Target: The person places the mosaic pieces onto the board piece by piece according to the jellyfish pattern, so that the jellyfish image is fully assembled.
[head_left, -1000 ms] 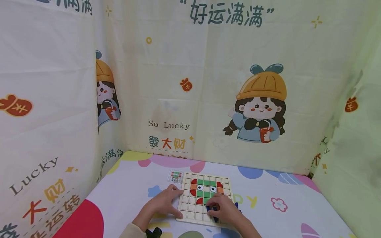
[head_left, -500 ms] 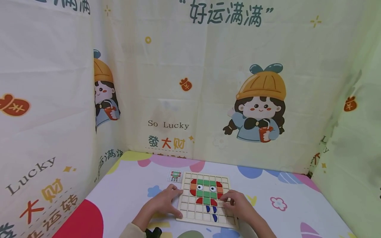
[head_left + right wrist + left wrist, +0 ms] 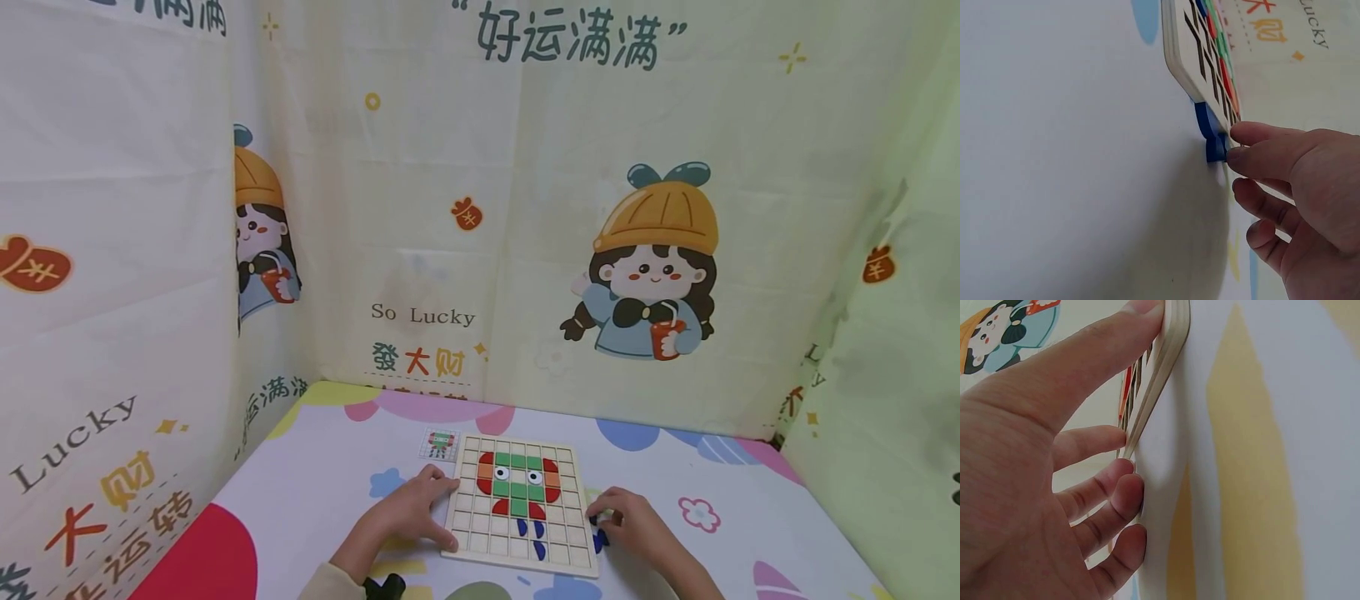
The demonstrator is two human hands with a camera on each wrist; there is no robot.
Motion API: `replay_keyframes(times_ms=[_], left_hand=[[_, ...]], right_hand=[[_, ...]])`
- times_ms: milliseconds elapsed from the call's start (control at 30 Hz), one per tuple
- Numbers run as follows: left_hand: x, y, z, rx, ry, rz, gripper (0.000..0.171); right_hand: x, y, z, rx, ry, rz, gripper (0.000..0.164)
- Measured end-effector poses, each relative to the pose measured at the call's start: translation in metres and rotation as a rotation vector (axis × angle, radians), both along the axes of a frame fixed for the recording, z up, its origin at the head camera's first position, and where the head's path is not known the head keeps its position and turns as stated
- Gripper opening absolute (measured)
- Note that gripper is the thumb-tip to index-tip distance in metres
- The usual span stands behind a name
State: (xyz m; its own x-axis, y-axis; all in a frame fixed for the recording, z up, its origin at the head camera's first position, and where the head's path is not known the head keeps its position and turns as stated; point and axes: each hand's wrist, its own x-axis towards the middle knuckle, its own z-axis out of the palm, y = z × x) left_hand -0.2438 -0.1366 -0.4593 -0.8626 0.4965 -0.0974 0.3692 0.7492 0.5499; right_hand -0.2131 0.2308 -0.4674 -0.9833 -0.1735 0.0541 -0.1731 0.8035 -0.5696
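Note:
A square wooden grid board (image 3: 480,546) lies on the table, bearing a figure of green, red, orange and blue pieces with two eye pieces (image 3: 502,473). My left hand (image 3: 408,504) spreads along the board's left edge, its thumb (image 3: 1104,356) touching the near corner and the other fingers farther up. Just past the right edge, my right hand (image 3: 633,527) has its thumb and index finger around a small dark blue puzzle piece (image 3: 593,520). Another blue puzzle piece (image 3: 600,542) lies next to it. In the right wrist view, the fingertips meet the blue pieces (image 3: 1215,150) beside the board.
A small picture card (image 3: 438,444) with a similar figure lies behind the board's left corner. Three blue pieces (image 3: 539,550) sit in the board's lower cells. The table has a colourful printed cover (image 3: 712,483), and printed cloth walls (image 3: 420,250) stand behind and at both sides.
My right hand has left a red piece in the board, below the green ones, and moved right, off the board, to the blue pieces. My left hand has stayed at the left edge.

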Motion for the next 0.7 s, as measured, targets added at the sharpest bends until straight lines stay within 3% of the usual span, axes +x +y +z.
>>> replay_keyframes(times_ms=[400, 700], left_hand=[[0.0021, 0.0022, 0.0031, -0.003, -0.033, 0.023, 0.089], [0.0029, 0.0023, 0.0057, -0.007, -0.033, 0.034, 0.089]], right_hand=[[-0.0062, -0.0012, -0.0075, 0.008, 0.001, -0.062, 0.029], [-0.0041, -0.0019, -0.0049, 0.046, 0.008, -0.065, 0.016]])
